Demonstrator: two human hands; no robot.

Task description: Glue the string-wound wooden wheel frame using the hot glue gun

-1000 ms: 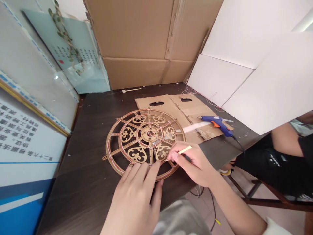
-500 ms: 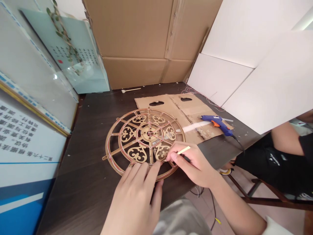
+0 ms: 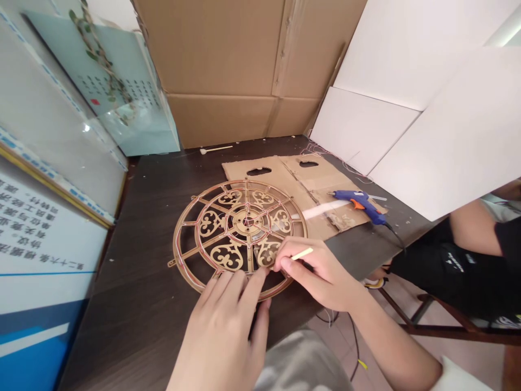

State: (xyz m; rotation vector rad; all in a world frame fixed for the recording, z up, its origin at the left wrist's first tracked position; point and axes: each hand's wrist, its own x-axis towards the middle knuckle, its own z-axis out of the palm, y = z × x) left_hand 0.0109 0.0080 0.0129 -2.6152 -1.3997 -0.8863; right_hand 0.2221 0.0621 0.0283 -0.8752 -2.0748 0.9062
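The gold openwork disc (image 3: 239,233) lies flat on the dark table (image 3: 146,304), just beside the cardboard sheet (image 3: 301,179). The left hand (image 3: 226,331) rests spread on the disc's near rim, grasping nothing. The right hand (image 3: 321,274) pinches a thin pale stick (image 3: 302,253) at that rim.

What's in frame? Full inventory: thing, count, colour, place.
round ornamental frame: 1, gold with red wire along it, table centre
thin stick: 1, pale, pinched in the right hand
glue gun: 1, blue with orange trigger, on the flat cardboard
flat cardboard: 1, brown, two cut-out slots, behind the frame
cotton swab: 1, white, far table edge
table: 1, dark wood
cardboard box: 1, brown, at the back
white boards: several, right
printed panels: several, white and blue, left
seated person: 1, black clothes, right edge
left hand: fingers on the frame's near rim
right hand: holds the stick at the frame
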